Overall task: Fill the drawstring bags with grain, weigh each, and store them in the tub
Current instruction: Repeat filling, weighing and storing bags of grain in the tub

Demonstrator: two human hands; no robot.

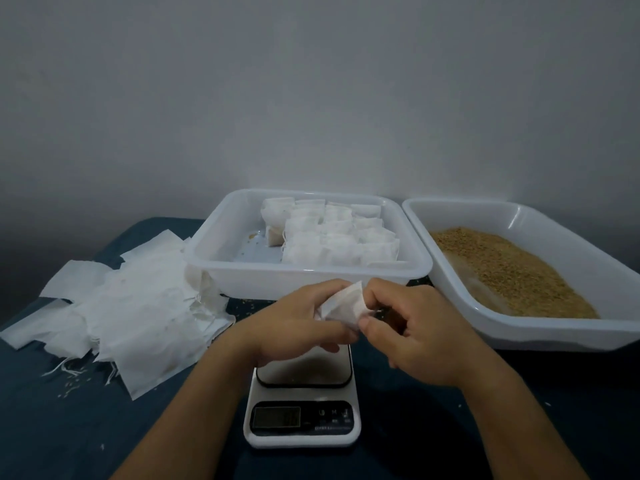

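Bag (343, 304) in both hands (346, 320), above scale (303, 407)

Head-worn wide-angle view, looking forward and down.
It sits close above the scale (302, 393) on the worktop (69, 427), with both forearms entering from the bottom edge and a bare wall (311, 81) filling the upper half.

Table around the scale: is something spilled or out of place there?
Yes. Loose grains lie scattered on the dark cloth near the empty bags; a few more sit on the bare floor of the tub, beside the filled bags.
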